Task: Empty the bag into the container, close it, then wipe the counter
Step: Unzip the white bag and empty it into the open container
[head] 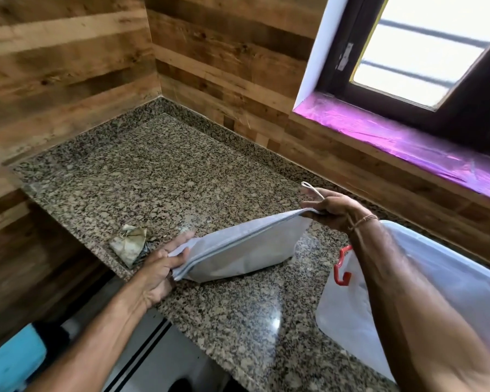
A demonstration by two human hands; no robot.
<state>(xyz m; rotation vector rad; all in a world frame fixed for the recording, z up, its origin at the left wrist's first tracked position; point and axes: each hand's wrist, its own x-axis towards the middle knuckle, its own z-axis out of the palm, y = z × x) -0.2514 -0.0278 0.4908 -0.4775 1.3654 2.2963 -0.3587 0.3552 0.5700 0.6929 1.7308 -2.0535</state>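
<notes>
Stretching between both hands, the bag (244, 247) spans the counter (153, 176).

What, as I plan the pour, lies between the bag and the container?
Only bare granite counter lies between the bag and the container, as the head view shows.

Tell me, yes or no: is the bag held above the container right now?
No, the left hand and right hand hold the bag at the granite counter, left of the container.
</notes>
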